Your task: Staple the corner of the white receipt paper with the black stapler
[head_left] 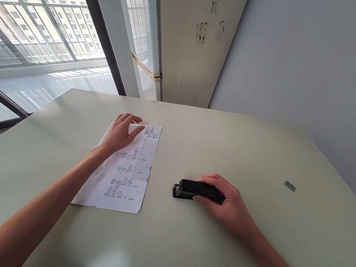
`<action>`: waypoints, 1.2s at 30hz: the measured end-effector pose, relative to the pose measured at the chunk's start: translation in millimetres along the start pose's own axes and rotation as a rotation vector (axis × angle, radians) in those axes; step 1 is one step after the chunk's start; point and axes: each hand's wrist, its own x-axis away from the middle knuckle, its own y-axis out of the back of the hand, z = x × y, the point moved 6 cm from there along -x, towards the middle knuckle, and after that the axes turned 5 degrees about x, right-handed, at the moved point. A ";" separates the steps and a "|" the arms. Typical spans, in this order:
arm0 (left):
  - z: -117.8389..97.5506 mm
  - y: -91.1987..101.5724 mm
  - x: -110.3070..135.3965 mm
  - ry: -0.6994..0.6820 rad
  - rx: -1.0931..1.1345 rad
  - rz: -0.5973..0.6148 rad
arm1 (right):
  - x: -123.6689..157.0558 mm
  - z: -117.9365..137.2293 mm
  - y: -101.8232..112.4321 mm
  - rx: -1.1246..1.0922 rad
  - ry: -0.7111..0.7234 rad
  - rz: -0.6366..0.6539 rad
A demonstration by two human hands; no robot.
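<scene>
Through the head camera I see the left hand [122, 132] lying flat, fingers loosely spread, on the far left corner of a printed sheet [124, 177] on the pale table [178, 252]. To its right, the right hand [227, 203] curls its fingers over a black stapler [193, 190] that rests on the table. A strip of staples [290, 186] lies well apart, far right.

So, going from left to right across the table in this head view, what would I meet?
First the white printed sheet of paper → black plastic stapler → right hand gripping that stapler → small grey metal strip of staples.
</scene>
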 end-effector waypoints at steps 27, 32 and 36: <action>-83.4 -47.4 39.1 -0.014 0.225 0.380 | -5.1 1.6 14.3 0.101 0.009 -0.080; -95.5 -45.9 45.6 0.048 0.213 0.399 | -4.5 1.8 18.0 0.134 0.041 -0.095; -94.3 -45.6 47.0 0.102 0.193 0.401 | -3.7 -1.4 23.6 0.156 0.022 -0.130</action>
